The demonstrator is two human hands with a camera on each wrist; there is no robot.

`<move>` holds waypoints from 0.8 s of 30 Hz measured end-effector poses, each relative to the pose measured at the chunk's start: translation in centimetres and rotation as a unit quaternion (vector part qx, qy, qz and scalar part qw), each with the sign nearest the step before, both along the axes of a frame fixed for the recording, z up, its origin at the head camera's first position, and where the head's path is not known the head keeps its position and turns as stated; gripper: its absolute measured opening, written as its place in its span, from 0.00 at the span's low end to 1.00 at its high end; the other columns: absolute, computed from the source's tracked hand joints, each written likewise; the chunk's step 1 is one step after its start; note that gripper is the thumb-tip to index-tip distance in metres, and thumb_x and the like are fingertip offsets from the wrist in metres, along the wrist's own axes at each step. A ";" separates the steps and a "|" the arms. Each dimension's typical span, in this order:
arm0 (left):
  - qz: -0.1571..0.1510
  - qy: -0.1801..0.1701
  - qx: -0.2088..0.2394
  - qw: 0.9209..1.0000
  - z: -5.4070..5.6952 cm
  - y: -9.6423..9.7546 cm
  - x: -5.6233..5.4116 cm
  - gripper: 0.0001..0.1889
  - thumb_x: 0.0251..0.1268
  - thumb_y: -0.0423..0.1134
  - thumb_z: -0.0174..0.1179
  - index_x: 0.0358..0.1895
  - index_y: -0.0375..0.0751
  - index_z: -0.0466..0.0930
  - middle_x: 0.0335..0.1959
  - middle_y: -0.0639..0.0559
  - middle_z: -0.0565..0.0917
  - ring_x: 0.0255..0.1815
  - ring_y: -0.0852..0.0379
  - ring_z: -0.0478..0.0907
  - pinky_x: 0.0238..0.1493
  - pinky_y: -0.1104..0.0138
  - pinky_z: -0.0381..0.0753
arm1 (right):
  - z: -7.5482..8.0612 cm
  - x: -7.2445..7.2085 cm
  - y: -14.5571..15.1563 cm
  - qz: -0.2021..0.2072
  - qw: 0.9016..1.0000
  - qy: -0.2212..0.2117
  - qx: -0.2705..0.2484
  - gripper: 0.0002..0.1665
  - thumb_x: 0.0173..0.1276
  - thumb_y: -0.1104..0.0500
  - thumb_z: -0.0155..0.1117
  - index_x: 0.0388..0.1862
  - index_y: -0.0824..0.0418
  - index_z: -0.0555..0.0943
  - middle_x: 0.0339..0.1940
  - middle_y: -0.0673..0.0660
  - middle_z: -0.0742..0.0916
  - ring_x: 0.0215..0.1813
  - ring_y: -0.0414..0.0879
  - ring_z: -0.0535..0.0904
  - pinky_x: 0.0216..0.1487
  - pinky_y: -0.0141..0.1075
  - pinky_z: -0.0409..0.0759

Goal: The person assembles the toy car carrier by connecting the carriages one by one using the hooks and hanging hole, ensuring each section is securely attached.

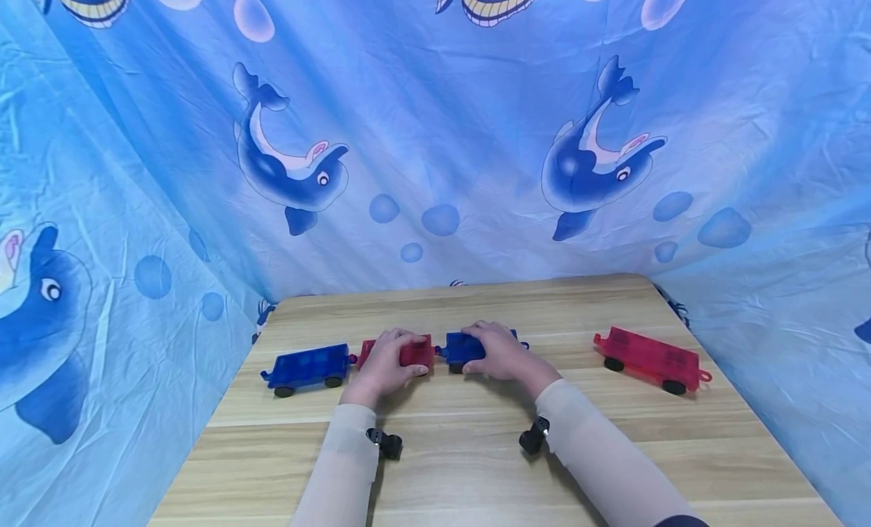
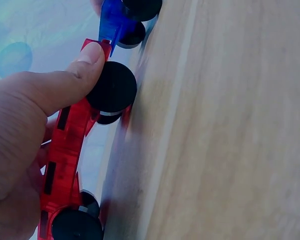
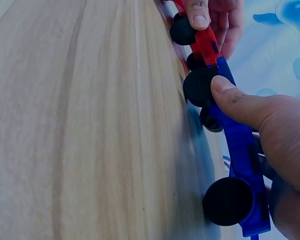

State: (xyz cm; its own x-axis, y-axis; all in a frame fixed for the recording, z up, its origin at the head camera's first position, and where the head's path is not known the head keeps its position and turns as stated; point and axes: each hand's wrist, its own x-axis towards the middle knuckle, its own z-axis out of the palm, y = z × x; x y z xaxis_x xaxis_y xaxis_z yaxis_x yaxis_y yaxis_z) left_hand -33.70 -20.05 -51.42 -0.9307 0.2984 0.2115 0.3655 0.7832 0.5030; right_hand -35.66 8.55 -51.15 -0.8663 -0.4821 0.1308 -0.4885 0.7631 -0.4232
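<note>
My left hand point(image 1: 389, 364) grips a red toy train car point(image 2: 65, 150) across its width, thumb on the near side by a black wheel point(image 2: 112, 89). To its right, my right hand point(image 1: 500, 351) holds a blue toy train car point(image 3: 242, 150) the same way, its thumb beside a front wheel point(image 3: 200, 87). The ends of these two cars meet at a coupling point(image 1: 438, 351) between the hands. Left of the red car, another blue car point(image 1: 309, 367) stands in line, its end at the red car's hook. The fingers behind both held cars are partly hidden.
A separate red car point(image 1: 649, 357) stands at an angle on the right side of the wooden table point(image 1: 449, 466). Blue cloth point(image 1: 435, 172) printed with dolphins hangs behind the table and along both sides. Small black cameras point(image 1: 386, 442) are strapped to the wrists.
</note>
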 end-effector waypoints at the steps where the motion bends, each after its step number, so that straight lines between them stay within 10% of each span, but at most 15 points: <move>1: 0.000 0.000 0.000 1.000 0.0 0.0 0.0 0.31 0.60 0.50 0.79 0.68 0.59 0.81 0.64 0.54 0.78 0.66 0.49 0.72 0.65 0.46 0.78 | 0.0 0.0 0.0 0.000 1.000 0.001 0.002 0.49 0.64 0.38 0.78 0.79 0.54 0.71 0.75 0.55 0.77 0.77 0.61 0.67 0.78 0.59 0.61; 24: -0.001 -0.007 0.005 1.000 0.1 -0.5 0.0 0.32 0.59 0.49 0.79 0.68 0.59 0.81 0.65 0.56 0.78 0.67 0.48 0.72 0.66 0.46 0.78 | 0.1 0.8 2.7 -0.011 0.999 0.023 -0.034 0.48 0.61 0.48 0.83 0.78 0.57 0.73 0.69 0.57 0.79 0.74 0.59 0.71 0.75 0.58 0.65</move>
